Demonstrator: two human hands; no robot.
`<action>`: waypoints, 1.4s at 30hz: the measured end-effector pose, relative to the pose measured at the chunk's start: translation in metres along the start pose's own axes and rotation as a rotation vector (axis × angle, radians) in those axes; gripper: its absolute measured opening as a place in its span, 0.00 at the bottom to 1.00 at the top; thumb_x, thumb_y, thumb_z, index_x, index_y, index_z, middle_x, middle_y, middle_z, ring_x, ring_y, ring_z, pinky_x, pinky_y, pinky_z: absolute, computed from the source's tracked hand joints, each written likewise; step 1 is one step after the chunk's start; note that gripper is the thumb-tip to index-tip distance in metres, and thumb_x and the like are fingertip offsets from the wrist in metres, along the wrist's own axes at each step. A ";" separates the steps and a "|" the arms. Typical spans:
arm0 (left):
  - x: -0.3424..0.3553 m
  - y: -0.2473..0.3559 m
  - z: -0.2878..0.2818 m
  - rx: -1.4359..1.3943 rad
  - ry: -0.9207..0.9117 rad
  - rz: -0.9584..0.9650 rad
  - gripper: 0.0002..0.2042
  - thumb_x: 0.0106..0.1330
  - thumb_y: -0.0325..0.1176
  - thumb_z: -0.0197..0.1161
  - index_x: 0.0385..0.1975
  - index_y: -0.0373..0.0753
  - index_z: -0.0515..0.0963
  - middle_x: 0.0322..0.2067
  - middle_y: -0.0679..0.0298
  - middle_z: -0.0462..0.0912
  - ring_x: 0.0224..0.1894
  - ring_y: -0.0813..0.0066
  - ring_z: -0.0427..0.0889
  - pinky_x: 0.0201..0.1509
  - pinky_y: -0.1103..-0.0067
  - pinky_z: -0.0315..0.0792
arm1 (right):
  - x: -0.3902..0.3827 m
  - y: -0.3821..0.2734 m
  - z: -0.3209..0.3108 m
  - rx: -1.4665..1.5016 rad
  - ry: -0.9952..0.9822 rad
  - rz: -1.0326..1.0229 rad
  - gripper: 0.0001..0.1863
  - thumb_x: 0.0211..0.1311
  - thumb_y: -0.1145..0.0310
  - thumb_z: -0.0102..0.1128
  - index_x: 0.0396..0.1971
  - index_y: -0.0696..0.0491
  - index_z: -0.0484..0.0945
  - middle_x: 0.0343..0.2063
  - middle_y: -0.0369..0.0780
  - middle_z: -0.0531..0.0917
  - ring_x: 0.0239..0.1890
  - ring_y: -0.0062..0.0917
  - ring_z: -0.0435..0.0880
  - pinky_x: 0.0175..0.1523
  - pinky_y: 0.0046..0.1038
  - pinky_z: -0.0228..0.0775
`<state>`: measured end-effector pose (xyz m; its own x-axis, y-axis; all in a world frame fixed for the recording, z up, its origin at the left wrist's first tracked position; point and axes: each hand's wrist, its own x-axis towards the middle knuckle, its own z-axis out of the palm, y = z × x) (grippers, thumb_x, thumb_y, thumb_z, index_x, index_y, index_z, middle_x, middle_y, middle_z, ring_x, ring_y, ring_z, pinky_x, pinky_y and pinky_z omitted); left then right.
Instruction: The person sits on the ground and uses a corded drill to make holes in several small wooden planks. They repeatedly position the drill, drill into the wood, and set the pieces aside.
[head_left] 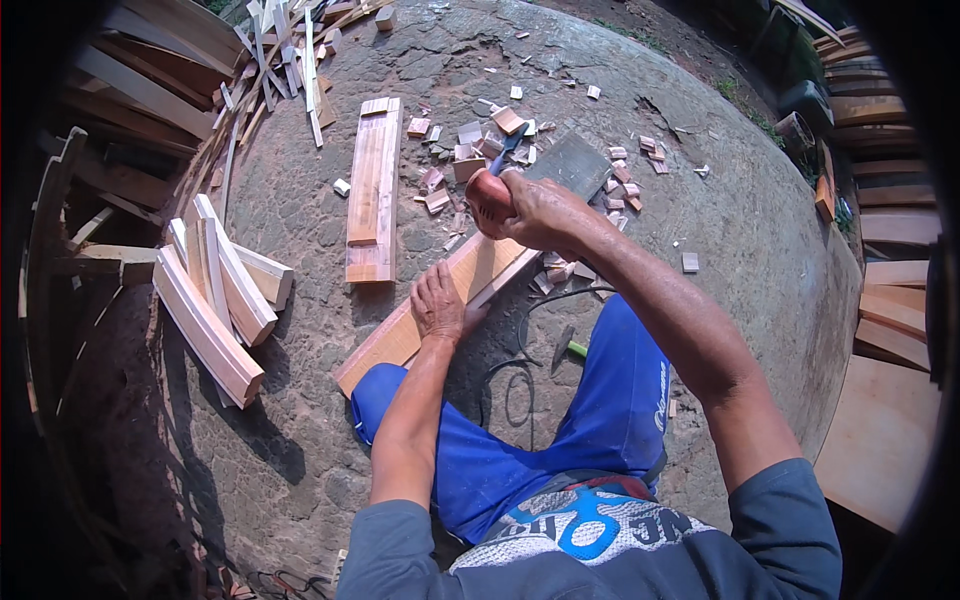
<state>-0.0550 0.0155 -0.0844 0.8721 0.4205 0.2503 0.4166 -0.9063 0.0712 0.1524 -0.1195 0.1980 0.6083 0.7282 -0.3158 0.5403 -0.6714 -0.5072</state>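
Across my bent left leg slants a long wooden beam, running away to the upper right. My left hand rests over its near part, fingers across the top, gripping it. Farther along, my right hand is wrapped round a tool with an orange-red body and a blue-grey front end; its exact kind is hard to make out. The tool is over the beam; whether it touches the wood I cannot tell. A dark grey flat piece lies in line with the beam's far end. Cut wood blocks lie scattered around it.
Left of the beam lies a stepped plank. Several curved wooden pieces are stacked farther left. A green-handled hammer and a black cord lie between my legs. Timber piles stand at the left; boards lean at the right.
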 end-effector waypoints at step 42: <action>0.014 0.033 -0.042 -0.135 -0.219 -0.083 0.65 0.40 0.66 0.83 0.76 0.34 0.61 0.68 0.54 0.72 0.73 0.54 0.67 0.82 0.57 0.53 | 0.002 0.006 0.009 -0.064 0.067 0.047 0.29 0.63 0.57 0.70 0.57 0.59 0.76 0.47 0.54 0.89 0.53 0.49 0.89 0.56 0.47 0.81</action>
<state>-0.0399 -0.0103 -0.0380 0.8771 0.4797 0.0239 0.4642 -0.8595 0.2142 0.1513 -0.1212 0.1868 0.6702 0.6861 -0.2831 0.5446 -0.7137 -0.4404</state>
